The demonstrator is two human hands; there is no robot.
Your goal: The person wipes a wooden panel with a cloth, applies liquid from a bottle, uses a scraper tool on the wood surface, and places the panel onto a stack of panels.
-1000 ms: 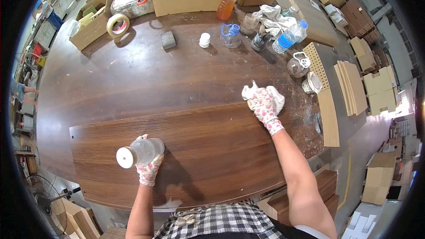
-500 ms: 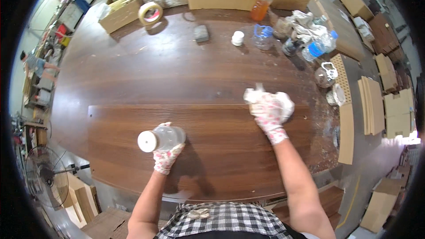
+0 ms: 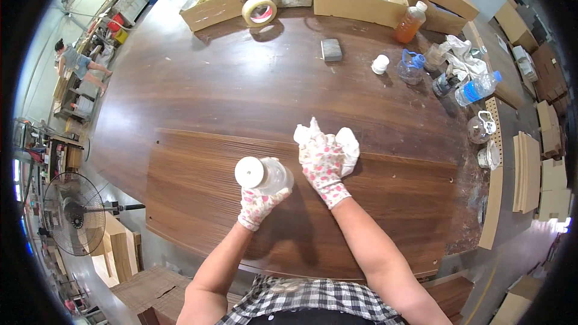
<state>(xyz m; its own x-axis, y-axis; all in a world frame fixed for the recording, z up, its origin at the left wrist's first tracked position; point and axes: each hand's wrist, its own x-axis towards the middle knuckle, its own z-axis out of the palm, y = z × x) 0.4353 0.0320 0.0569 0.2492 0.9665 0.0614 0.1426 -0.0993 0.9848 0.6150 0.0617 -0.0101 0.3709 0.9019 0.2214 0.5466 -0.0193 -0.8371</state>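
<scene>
A brown wood-grain board [image 3: 198, 204] lies along the near side of the table. My left hand [image 3: 259, 204], in a pink-patterned glove, is wrapped round a clear plastic bottle [image 3: 277, 176]. The bottle is tilted, its round white cap [image 3: 249, 172] pointing up and to the left, above the board. To its right my right hand [image 3: 324, 159], gloved in the same pattern, presses a crumpled white cloth [image 3: 348, 149] at the board's far edge. The fingertips are partly hidden by the cloth and the glove.
Farther back are a grey block [image 3: 331, 50], a small white bottle [image 3: 380, 64] and a roll of tape [image 3: 259, 11]. Open cardboard boxes [image 3: 359, 9] line the far edge. Several bottles, one with orange liquid [image 3: 410, 23], stand at right. A fan [image 3: 75, 213] is at left.
My right hand has moved left along the board with the cloth, coming nearer the bottle. The left hand still holds the bottle. The whole view has shifted, the table's things now lying farther right.
</scene>
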